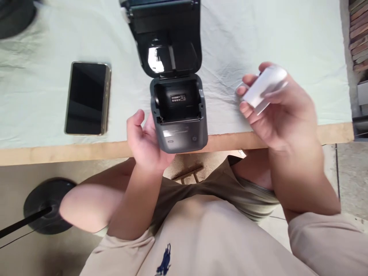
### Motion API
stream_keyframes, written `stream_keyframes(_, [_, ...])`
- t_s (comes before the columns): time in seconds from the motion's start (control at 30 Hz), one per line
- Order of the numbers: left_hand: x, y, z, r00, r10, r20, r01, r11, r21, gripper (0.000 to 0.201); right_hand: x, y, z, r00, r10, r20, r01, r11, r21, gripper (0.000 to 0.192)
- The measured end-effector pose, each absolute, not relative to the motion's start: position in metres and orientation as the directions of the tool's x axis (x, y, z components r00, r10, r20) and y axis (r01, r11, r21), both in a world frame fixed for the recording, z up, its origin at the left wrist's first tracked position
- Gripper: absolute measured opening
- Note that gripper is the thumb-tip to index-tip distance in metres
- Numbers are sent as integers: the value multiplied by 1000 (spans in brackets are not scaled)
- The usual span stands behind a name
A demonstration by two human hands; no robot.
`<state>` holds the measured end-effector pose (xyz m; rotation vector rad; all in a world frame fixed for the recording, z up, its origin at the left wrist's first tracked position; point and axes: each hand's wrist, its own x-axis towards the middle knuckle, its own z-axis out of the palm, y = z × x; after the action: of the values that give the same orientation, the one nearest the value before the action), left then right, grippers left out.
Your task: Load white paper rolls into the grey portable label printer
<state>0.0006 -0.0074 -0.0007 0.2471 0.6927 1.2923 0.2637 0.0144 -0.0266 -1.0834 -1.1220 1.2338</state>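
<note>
A dark grey label printer is tilted toward me at the table's front edge, its lid swung up and back. Its paper bay holds no roll, and a small printed sticker shows inside. My left hand supports the printer from below and from its left side; the thumb sticks out and the other fingers are hidden beneath it. Off to the right, above the cloth, my right hand grips a small white paper roll, slightly blurred, with a loose end hanging down.
A phone lies face up on the pale cloth left of the printer. The table's wooden edge runs across in front of me. A dark object stands at the far left. A round black stand base sits on the floor.
</note>
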Motion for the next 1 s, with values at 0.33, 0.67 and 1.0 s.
stream_keyframes(0.33, [7,-4,4,168,931,-325,-765,331,553,51,186,14,65,-447,783,432,605,620,-499,64])
stream_keyframes(0.67, [4,-6,-1,196,929,-314,-814,332,477,33,177,37,64,-412,847,335,800,512,-311,11])
stream_keyframes(1.0, [2,-6,-5,230,958,-174,-808,287,515,12,174,-12,48,-519,739,429,676,662,-322,11])
